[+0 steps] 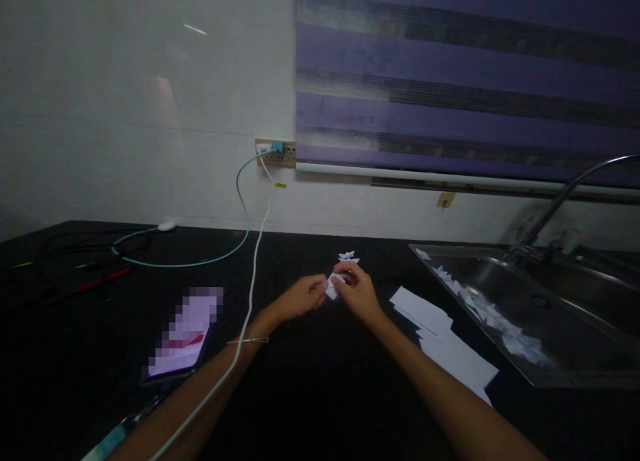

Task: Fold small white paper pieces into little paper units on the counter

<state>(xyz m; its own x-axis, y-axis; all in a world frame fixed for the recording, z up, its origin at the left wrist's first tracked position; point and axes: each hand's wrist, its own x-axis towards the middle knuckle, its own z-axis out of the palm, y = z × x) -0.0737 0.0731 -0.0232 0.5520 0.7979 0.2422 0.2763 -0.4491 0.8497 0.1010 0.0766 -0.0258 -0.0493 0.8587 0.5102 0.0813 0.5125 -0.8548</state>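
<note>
Paper (331, 291), small, white and folded, at centre over dark counter (310, 394), pinched between thumb and fingers of left hand (304, 295) at its left edge and of right hand (359, 289) at its right. Just beyond, on the far side, small pointed pieces (346, 255). To the right, overlapping sheets (460, 358); farther right, many folded pieces (493, 316) along left side of sink (575, 379). To the left, phone (183, 328), screen lit; nearer the hands, white cable (255, 268).

White paper (332, 290), black countertop (310, 388), purple-and-grey striped blind (465, 61), teal cable (238, 181), white cable (254, 264)
</note>
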